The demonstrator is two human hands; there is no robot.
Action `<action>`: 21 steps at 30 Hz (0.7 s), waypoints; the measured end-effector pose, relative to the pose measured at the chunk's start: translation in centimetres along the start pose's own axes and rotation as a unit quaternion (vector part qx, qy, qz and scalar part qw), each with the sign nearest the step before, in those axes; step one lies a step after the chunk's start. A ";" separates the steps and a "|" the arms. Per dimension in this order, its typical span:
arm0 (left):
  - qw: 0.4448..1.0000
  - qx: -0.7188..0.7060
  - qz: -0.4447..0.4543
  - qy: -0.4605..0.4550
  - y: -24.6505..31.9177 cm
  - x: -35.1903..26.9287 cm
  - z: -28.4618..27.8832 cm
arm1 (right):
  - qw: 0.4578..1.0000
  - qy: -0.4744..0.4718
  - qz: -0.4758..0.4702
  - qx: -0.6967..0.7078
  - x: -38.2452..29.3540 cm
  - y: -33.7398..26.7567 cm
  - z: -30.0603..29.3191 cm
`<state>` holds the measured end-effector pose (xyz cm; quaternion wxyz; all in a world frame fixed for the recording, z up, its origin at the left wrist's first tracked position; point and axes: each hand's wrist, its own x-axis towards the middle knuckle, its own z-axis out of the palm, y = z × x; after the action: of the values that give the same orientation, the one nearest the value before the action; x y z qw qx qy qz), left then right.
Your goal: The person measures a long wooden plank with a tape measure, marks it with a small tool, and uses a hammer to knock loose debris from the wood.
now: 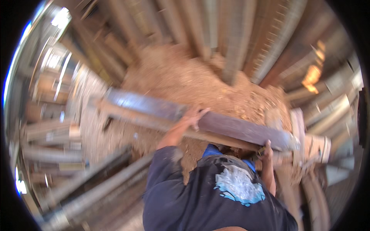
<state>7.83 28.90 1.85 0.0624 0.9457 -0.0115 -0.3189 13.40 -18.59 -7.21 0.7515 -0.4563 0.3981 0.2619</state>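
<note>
A long squared wooden beam (237, 127), dark brown with a paler, shiny far-left part, lies across in front of me on a lighter timber (138, 119). My left hand (192, 117) rests on the beam's upper face near its middle, fingers spread apart. Near the beam's right end, my right hand (266, 151) is at the edge closest to my body. It holds a small yellow and dark object (261, 150), perhaps a tape measure; blur hides its details.
Sawdust and wood chips (185, 75) cover the ground beyond the beam. Many boards and beams (234, 37) stand or lean at the far side. Timber supports (297, 135) are at the right, and long beams (98, 184) lie at lower left.
</note>
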 end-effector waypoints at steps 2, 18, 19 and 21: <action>0.999 0.029 -0.037 0.016 -0.5 1.7 0.4 | 0.992 0.047 -0.048 -0.109 2.8 0.2 -2.4; 0.995 -0.018 -0.095 0.019 2.2 -2.6 2.1 | 0.963 0.123 -0.069 -0.231 4.7 -0.9 -2.6; 0.995 -0.010 -0.084 0.045 2.2 -2.4 3.0 | 0.970 0.144 -0.046 -0.193 4.4 -0.9 -1.7; 0.992 0.010 -0.071 0.100 2.1 -2.7 4.5 | 0.978 0.155 -0.035 -0.136 4.2 -0.9 -1.6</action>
<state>3.04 26.46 0.17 0.0308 0.9719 0.0589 -0.2258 15.85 -20.34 -10.74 0.6204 -0.6029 0.4544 0.2125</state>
